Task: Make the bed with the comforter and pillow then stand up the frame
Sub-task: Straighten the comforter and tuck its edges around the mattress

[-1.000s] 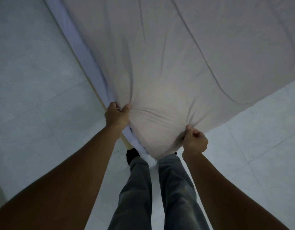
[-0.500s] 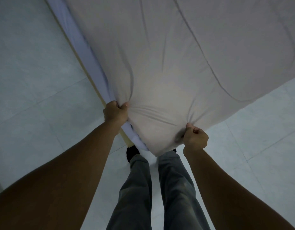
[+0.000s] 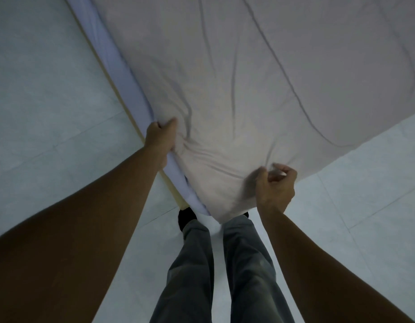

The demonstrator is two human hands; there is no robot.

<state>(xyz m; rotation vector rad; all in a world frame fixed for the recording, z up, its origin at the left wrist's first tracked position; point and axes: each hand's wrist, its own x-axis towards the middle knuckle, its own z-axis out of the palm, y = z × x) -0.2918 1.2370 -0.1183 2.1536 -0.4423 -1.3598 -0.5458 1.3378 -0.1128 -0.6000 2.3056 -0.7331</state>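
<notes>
Beige quilted cotton, softly creased: the comforter point(image 3: 248, 89) lies spread across the bed, its near corner hanging over the lavender sheet point(image 3: 129, 89) just above the person's grey trousers point(image 3: 197, 264). The left hand point(image 3: 161, 137) still bunches the left edge in a tight fist. The right hand point(image 3: 275, 190) clenched the corner half a second ago. It is now blurred with fingers loosely curled, so whether it holds cloth cannot be told.

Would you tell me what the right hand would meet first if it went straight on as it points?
Probably the comforter, whose edge lies directly ahead of the right hand; blur hides whether the fingers touch it.
</notes>
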